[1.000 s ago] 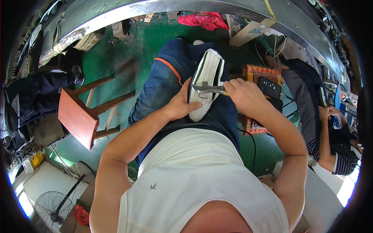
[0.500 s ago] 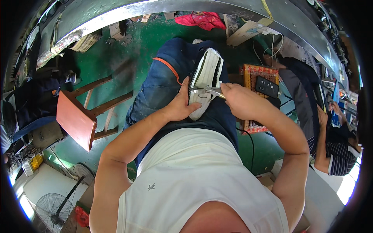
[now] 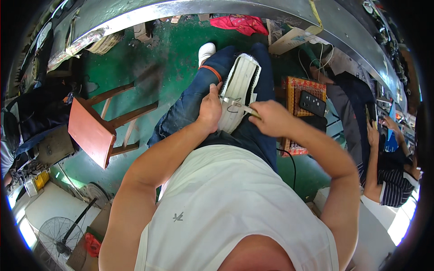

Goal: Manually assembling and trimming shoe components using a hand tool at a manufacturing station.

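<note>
A shoe in the making (image 3: 241, 77), pale bottom facing up, lies lengthwise along my lap with its far end toward my knees. Dark strips and a frayed edge run along its sides. My left hand (image 3: 210, 107) closes on its left side near the closer end, thumb pointing away from me; its other fingers are mostly hidden. On the other side, my right hand (image 3: 272, 119) is wrapped round the yellowish handle of a metal-headed hand tool (image 3: 237, 103). The tool's head lies across the shoe bottom, close to my left hand; whether it is a hammer or pincers is unclear.
A wooden stool (image 3: 92, 131) lies tipped over at left. Right of my legs, a phone (image 3: 312, 103) rests on a beaded seat (image 3: 294, 92). A metal bench edge (image 3: 181, 10) curves across the far side. A co-worker (image 3: 391, 180) sits at right; a fan (image 3: 61, 237) stands lower left.
My left thumb has come off the shoe's bottom to its left edge. My left leg has shifted, and its white shoe shows more. The tool stays over the shoe bottom, its angle slightly changed.
</note>
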Demonstrator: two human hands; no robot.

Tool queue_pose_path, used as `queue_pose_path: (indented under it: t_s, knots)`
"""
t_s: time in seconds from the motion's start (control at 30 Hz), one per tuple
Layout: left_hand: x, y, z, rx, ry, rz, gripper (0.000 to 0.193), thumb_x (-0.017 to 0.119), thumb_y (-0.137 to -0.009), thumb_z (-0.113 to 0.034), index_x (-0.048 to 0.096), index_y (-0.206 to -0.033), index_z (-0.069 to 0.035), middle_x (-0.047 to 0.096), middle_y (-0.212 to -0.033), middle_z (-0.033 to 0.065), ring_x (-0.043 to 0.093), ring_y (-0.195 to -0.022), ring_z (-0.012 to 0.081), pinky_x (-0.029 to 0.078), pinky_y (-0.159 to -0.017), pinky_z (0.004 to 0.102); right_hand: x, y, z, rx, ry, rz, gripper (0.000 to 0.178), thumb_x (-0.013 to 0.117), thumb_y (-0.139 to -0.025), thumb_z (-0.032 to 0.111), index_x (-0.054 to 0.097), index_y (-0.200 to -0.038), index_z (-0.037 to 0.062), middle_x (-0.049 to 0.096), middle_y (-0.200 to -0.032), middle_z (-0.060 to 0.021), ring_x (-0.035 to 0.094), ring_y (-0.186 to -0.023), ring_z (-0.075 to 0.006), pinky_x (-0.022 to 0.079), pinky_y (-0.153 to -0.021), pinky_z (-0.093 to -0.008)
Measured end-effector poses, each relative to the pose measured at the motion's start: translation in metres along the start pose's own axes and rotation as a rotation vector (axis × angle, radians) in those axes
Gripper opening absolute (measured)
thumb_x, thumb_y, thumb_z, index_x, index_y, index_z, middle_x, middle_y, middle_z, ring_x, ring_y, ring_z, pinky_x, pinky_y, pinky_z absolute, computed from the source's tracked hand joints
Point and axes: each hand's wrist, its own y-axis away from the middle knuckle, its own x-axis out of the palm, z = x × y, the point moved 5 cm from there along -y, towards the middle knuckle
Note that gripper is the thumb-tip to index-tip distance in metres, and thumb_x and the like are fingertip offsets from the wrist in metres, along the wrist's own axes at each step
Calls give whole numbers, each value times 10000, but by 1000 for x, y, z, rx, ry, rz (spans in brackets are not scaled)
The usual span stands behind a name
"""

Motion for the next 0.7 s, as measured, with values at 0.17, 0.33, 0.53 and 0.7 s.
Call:
queue_pose_path:
  t_s: [0.17, 0.33, 0.53, 0.7]
  knots:
    - [-10, -12, 5, 415, -229, -42, 589, 306, -1109, -393, 573, -1358, 69, 684, -1224, 218, 636, -1149, 300, 449, -1028, 343, 3, 18, 2, 49, -165, -97, 227, 673, -881, 191, 619, -1005, 8, 656, -930, -213, 644, -912, -419, 504, -797, -498]
    - [-12, -5, 5, 477, -422, -83, 565, 300, -1107, -364, 590, -1325, 69, 667, -1222, 287, 634, -1194, 364, 465, -1016, 368, -5, 24, 10, 70, 24, 42, 448, 647, -890, 100, 529, -1289, -64, 632, -1122, -266, 615, -1032, -442, 497, -912, -474]
    - [-11, 5, -7, 527, -543, -130, 540, 324, -1102, -347, 585, -1327, 68, 648, -1241, 301, 605, -1226, 409, 466, -1032, 393, -14, 25, 7, 66, 171, -205, 484, 634, -883, 48, 488, -1322, -96, 572, -1257, -302, 581, -1132, -447, 474, -1011, -461]
    - [-5, 14, -18, 661, -615, -39, 473, 385, -1088, -268, 509, -1401, 64, 599, -1312, 312, 584, -1247, 425, 458, -1051, 401, -44, -7, 0, 222, 14, 135, 185, 660, -890, 135, 655, -972, -30, 692, -897, -219, 674, -855, -398, 528, -787, -462]
